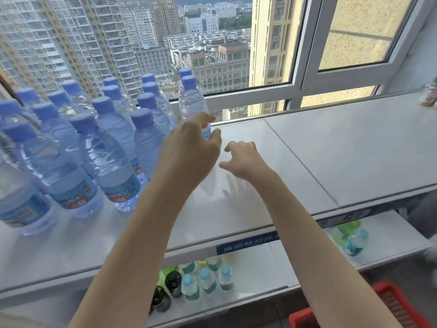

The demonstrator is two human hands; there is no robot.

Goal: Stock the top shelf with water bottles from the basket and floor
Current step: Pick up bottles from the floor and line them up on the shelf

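Several clear water bottles with blue caps [104, 147] stand in rows on the left half of the white top shelf [343, 157]. The rightmost bottle [192, 100] stands at the back by the window. My left hand [191, 147] hovers just in front of that bottle, fingers loosely curved, holding nothing. My right hand [241, 159] hangs over the bare shelf beside it, fingers loosely curled and empty. A red basket [392, 306] shows at the bottom right, near the floor.
A lower shelf [260, 275] carries small bottles with teal labels [205, 280], dark bottles [165, 292] and green ones [350, 230]. A window frame [250, 95] runs along the back of the top shelf. A packet [429, 95] lies at the far right.
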